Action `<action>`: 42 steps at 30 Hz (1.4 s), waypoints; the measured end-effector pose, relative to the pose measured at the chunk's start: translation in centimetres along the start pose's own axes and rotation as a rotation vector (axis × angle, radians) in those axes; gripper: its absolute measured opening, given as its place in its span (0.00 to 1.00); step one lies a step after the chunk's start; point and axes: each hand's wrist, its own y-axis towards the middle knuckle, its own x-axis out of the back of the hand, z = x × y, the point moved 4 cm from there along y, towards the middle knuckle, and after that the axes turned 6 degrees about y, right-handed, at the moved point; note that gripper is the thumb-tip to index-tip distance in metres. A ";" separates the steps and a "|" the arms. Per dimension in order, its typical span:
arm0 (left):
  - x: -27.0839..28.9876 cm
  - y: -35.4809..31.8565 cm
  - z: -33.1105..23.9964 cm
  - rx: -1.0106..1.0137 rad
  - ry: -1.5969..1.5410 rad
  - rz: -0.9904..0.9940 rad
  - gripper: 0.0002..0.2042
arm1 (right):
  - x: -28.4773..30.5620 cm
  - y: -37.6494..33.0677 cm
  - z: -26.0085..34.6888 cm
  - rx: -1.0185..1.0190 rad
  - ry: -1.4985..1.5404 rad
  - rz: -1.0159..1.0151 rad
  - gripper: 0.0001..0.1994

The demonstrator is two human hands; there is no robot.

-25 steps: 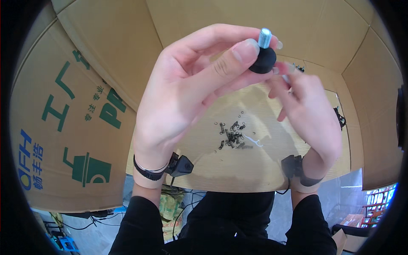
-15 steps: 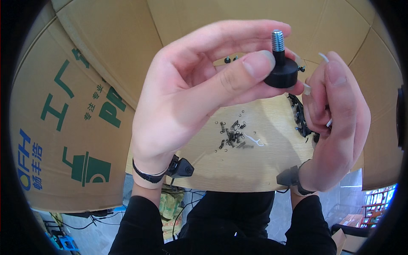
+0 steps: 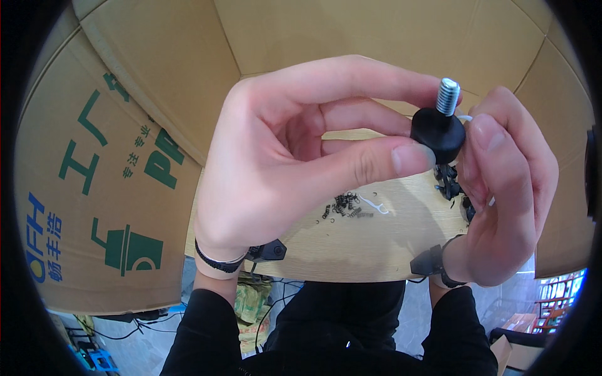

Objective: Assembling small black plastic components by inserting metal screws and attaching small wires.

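My left hand (image 3: 282,156) is closed on a black round knob (image 3: 438,139) with a threaded metal stud, pinching it between thumb and fingers. The stud points up and leans slightly right. Close beside it on the right, my right hand (image 3: 508,169) pinches a thin white plastic stick (image 3: 465,117), whose tip reaches the knob's right edge. Most of the stick is hidden in the fingers, and I cannot tell whether it touches the knob. Below the hands, small black coil springs (image 3: 345,203) lie heaped on the table, with a white forked plastic piece (image 3: 374,205) beside them.
The wooden table (image 3: 351,250) is walled by cardboard panels, the left one (image 3: 106,207) with green print. Black parts (image 3: 446,182) lie at the right, partly behind my right hand. Both wrists carry black straps with small boxy units (image 3: 268,250). Cables hang below the table edge.
My left hand has moved the knob down and to the right, turning its top more toward me. My right hand has shifted slightly right and its stick now meets the knob's edge more closely.
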 end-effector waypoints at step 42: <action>1.0 -1.4 1.8 -0.231 0.061 -0.084 0.22 | -1.7 -1.1 1.1 0.519 -0.145 -0.077 0.05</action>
